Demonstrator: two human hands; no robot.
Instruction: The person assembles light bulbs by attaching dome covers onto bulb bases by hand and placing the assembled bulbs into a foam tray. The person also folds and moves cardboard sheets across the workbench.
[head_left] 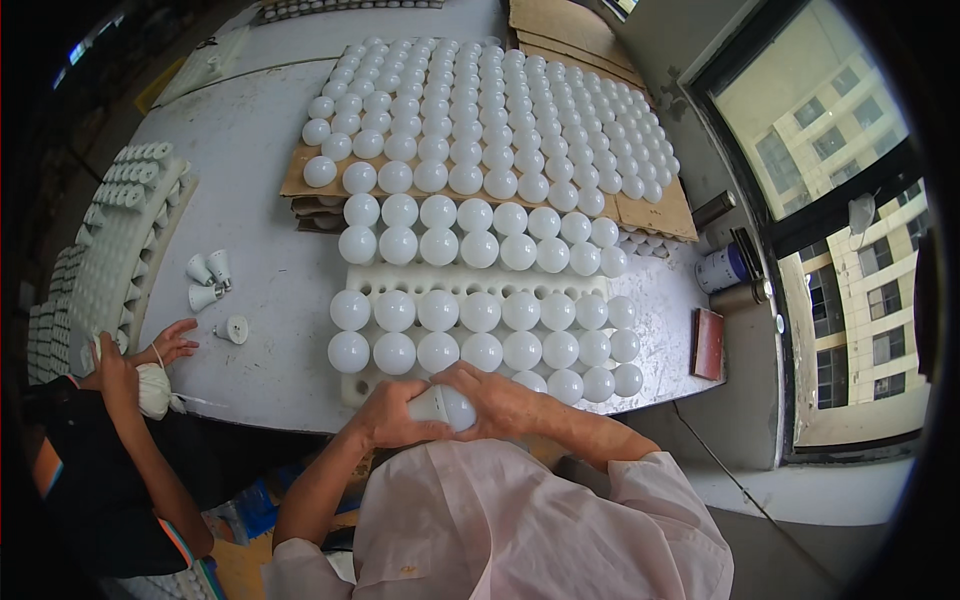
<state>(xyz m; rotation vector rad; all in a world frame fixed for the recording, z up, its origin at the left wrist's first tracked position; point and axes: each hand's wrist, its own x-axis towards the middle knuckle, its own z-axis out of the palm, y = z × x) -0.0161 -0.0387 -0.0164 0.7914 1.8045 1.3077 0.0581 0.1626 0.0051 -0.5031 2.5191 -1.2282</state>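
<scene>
A white light bulb (pixel 457 410) is held between my two hands, close to my body at the near edge of the table. My left hand (pixel 390 416) is closed round its base end, at the left. Fingers of my right hand (pixel 497 402) wrap its round dome from the right; the fingertips are partly hidden. Just beyond my hands lies a white foam tray (pixel 360 388) with holes, and rows of bulbs (pixel 438 352) stand in it dome up. A strip of holes (pixel 470 283) shows between the rows.
Cardboard sheets (pixel 300 180) carry many more bulbs (pixel 465 150) farther back. At the left, another person's hand (pixel 172 342) is near loose bulbs (pixel 205 296) and a tray of bulb bases (pixel 115 250). A dark red box (pixel 708 343) and a canister (pixel 722 268) stand right, by the window.
</scene>
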